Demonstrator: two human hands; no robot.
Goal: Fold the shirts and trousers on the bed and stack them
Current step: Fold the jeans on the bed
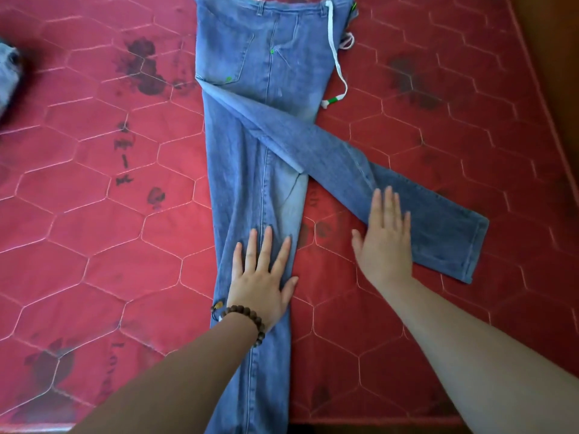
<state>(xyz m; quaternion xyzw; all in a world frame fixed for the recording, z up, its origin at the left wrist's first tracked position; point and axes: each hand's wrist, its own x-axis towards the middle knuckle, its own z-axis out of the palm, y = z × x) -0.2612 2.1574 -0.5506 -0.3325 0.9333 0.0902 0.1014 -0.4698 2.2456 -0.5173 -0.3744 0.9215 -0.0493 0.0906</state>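
Observation:
A pair of blue jeans (266, 89) lies flat on the red quilted bed (94, 230), waistband at the far side. One leg runs straight toward me and over the bed's near edge. The other leg (407, 195) crosses over it and slants out to the right, its hem near the right side. My left hand (264, 277), with a bead bracelet on the wrist, presses flat on the straight leg with fingers spread. My right hand (383, 242) lies flat with straight fingers, partly on the slanted leg and partly on the bed.
A white drawstring (336, 54) with a green-tipped end trails from the waistband onto the bed. Another piece of pale denim (7, 73) shows at the left edge. Brown wood (554, 57) borders the bed on the right. Dark stains mark the cover.

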